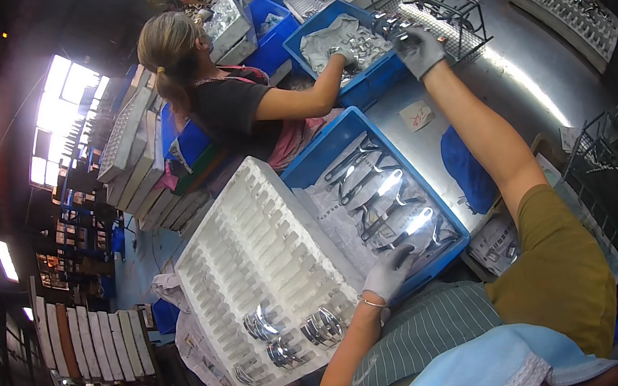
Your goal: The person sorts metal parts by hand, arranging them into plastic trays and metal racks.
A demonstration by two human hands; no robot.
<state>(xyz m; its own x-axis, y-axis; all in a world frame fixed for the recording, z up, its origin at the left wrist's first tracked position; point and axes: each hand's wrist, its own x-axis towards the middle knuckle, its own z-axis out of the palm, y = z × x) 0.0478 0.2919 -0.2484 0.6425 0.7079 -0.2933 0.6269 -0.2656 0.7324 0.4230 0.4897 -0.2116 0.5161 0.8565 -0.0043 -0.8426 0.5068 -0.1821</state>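
Inside the near blue crate (430, 279): several chrome lever-shaped fittings (387, 181) lie side by side on printed paper (325, 210), their bright faces catching the light.
Left grip (391, 272): a gloved hand reaching over the crate's near edge, fingers extended close to the nearest fitting; whether the fingertips touch or pinch it, I cannot tell.
Right grip (420, 52): a gloved hand well beyond the crate, fingers bent beside some dark, shiny pieces at a wire rack; whether it is pinching one, I cannot tell.
White foam tray (255, 257): directly left of the crate and overlapping its left side in the view; rows of slots run across it, with four clusters of chrome pieces (321, 327) seated toward its near end.
Far blue crate (376, 79): beyond the near crate, holding crumpled pale lining and small metal parts (363, 47).
Co-worker (230, 117): a person in a dark short-sleeved top, beyond and left of the near crate, one gloved hand down in the far crate.
Metal surface (521, 85): shiny, right of the near crate, carrying a paper slip with red marks (416, 115).
Second foam tray (570, 14): far to the crate's right, lined with metal pieces.
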